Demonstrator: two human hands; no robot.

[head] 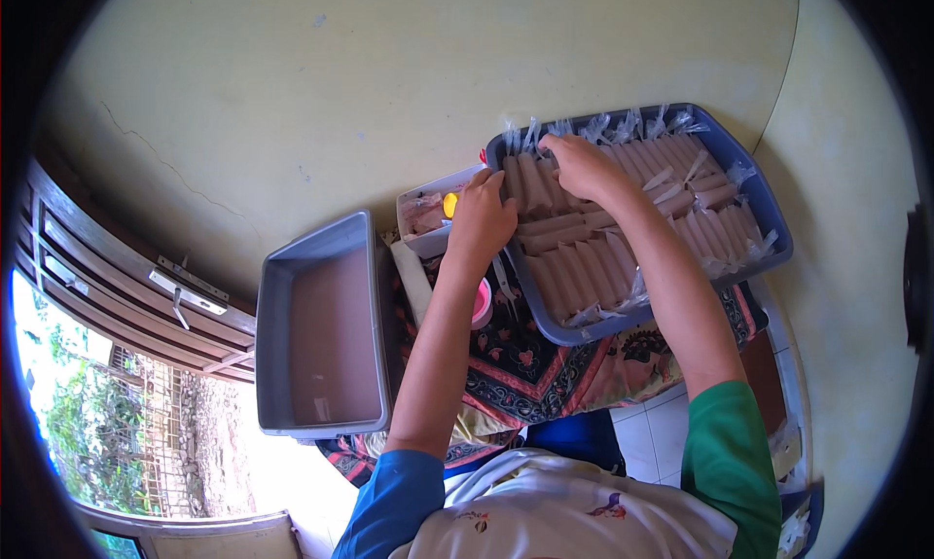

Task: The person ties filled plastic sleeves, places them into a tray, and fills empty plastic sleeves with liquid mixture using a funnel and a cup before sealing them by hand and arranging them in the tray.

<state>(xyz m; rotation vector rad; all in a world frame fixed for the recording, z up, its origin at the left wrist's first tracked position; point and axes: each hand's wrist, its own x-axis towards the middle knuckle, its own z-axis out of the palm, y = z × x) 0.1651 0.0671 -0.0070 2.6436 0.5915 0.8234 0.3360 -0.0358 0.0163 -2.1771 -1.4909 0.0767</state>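
Observation:
My right hand (580, 166) reaches over the far left part of a blue-grey plastic tub (536, 307), its fingers at the tied plastic bags of brownish liquid (536, 187); whether it grips one is unclear. Many such slim filled bags lie in rows in the tub, their knotted clear ends along the rim. My left hand (487, 212) rests at the tub's left rim with bent fingers, beside a white box (427, 245) holding plastic bags and a yellow round thing (450, 205); its grip is hidden.
A grey tub (376, 340) of brownish liquid (339, 340) stands at left. Scissors (505, 285) and a pink-and-white round container (481, 303) lie between the tubs on a patterned cloth (525, 362). A wall (438, 63) rises behind; an open door (139, 267) is at left.

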